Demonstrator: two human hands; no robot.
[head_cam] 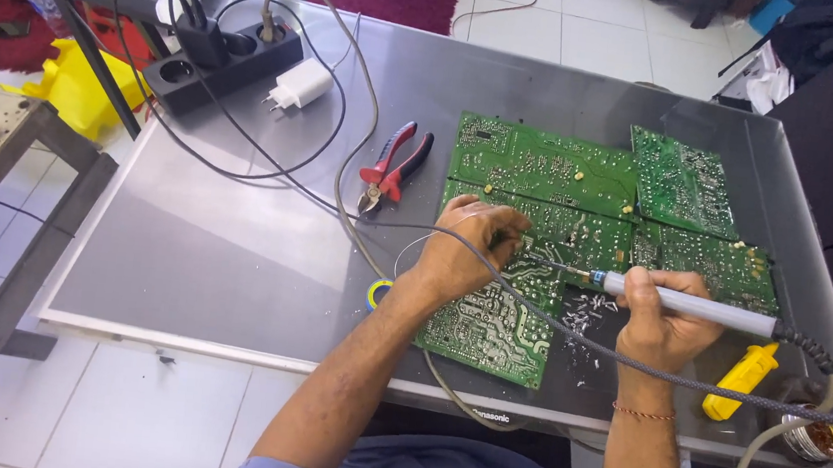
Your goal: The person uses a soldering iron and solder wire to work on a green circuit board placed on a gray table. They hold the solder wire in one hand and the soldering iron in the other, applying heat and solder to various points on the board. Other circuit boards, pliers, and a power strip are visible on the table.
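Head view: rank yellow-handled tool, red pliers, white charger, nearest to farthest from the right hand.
From the right hand:
1. Yellow-handled tool, just beside it on the outer side.
2. Red pliers, across the boards, past the left hand.
3. White charger, far corner by the power strip.

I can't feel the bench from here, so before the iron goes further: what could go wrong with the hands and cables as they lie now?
1. The soldering iron in the right hand has its tip close to the left hand fingers on the circuit board; a slip could burn them.
2. The iron's braided cable lies across the board and the left wrist, so a tug might drag the tip.
3. Loose metal bits beside the board could short it.
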